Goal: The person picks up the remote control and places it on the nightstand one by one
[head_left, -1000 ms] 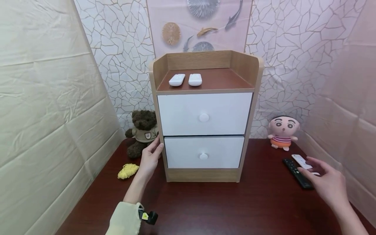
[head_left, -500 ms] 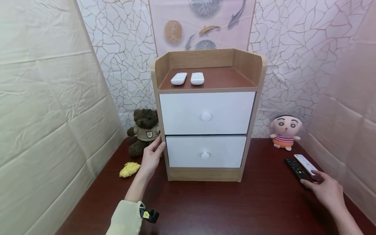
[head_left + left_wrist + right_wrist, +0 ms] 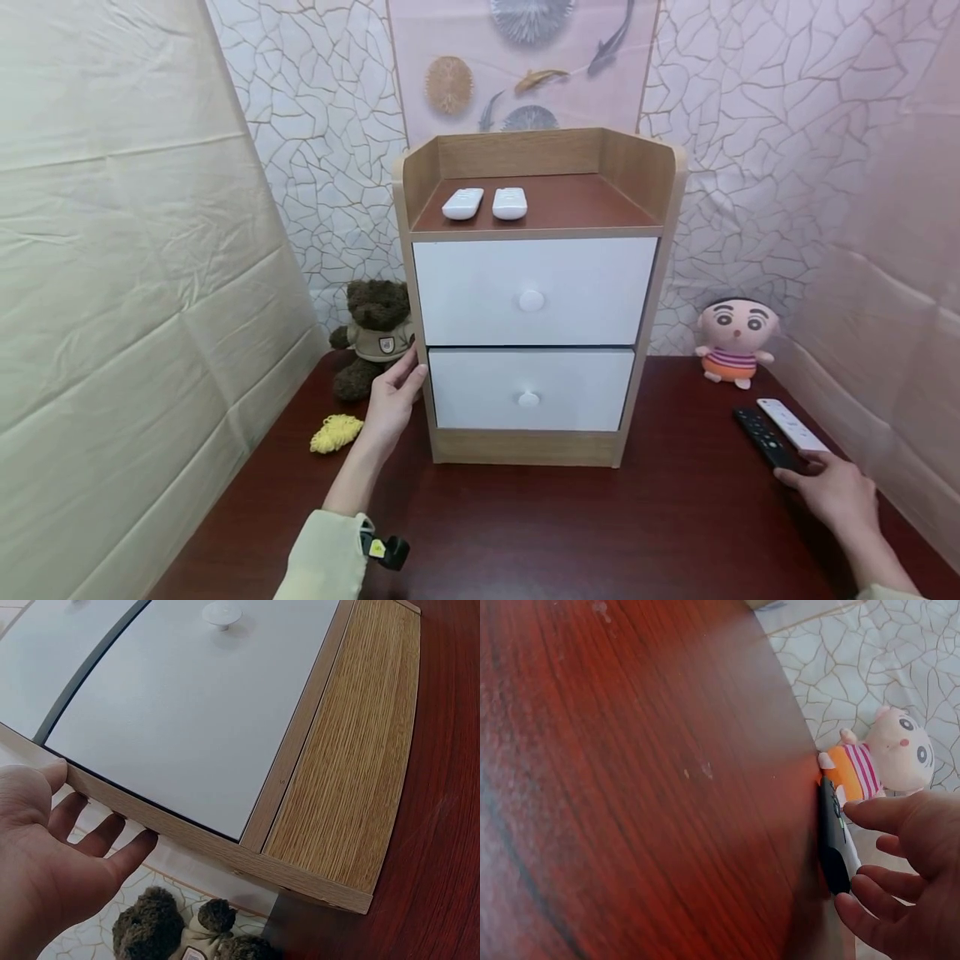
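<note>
Head cam: left hand (image 3: 392,403) touching cabinet (image 3: 525,447) side, grip relaxed
Right hand (image 3: 840,496): at black remote (image 3: 763,435), can't tell if grip's closed
White remote (image 3: 791,423): right beside it

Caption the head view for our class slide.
Left hand gripping the side of a white-drawered wooden cabinet, right hand at a long black remote.

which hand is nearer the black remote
Right hand, at the near end of the black remote; the left hand is well away, touching the left side of the cabinet.
</note>
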Demonstrator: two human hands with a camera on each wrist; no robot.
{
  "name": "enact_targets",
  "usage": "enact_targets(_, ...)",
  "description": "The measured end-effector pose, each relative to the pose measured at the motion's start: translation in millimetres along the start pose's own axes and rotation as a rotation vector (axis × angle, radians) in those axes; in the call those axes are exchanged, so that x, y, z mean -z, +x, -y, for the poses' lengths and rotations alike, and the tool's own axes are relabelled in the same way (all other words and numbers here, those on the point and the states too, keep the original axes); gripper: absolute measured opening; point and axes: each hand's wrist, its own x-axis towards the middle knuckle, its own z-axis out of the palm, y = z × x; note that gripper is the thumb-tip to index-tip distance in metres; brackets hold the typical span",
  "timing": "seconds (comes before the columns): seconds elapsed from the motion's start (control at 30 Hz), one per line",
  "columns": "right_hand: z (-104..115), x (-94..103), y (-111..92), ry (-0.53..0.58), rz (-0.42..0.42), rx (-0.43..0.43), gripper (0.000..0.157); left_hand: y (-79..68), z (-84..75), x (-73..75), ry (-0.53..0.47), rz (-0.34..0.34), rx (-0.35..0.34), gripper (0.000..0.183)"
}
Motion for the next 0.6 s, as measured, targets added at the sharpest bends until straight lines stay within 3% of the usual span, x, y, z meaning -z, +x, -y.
enact_targets(0.6,-7.4,-16.4,2.3,-0.015,0.007,-0.111,0.056,1.0,1.0,0.0,0.016,-0.009,0.006,0.055)
